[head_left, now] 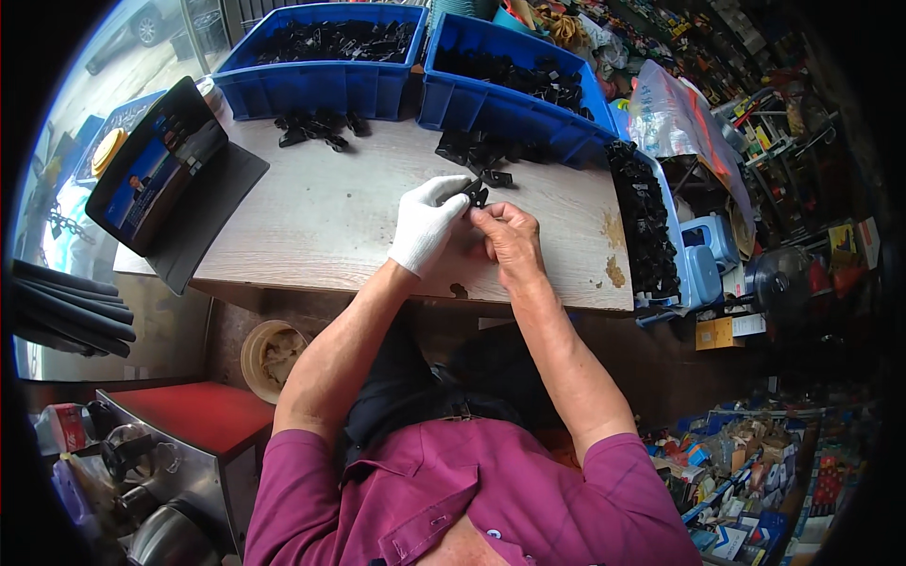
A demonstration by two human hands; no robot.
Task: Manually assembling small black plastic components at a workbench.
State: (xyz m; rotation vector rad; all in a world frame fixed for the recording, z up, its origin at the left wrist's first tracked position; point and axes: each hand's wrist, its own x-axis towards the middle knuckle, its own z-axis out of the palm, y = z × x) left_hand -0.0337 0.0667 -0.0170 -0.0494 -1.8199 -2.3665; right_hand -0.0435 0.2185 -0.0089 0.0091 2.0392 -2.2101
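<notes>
You're pinching a black clip-like part [479,196] above the bench [321,208], nearer its right edge, with your gloved left hand [427,226]; your right hand [515,241] is curling beside it (grip unclear). Blue bins [316,94] are lining the far edge.

A small black part [478,196] sits pinched in gloved fingers [452,188].

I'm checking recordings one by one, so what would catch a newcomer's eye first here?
The white-gloved left hand and bare right hand meet over the table at a small black part. Beyond them stand two blue bins of black parts, and a lit tablet leans at the left end.
</notes>
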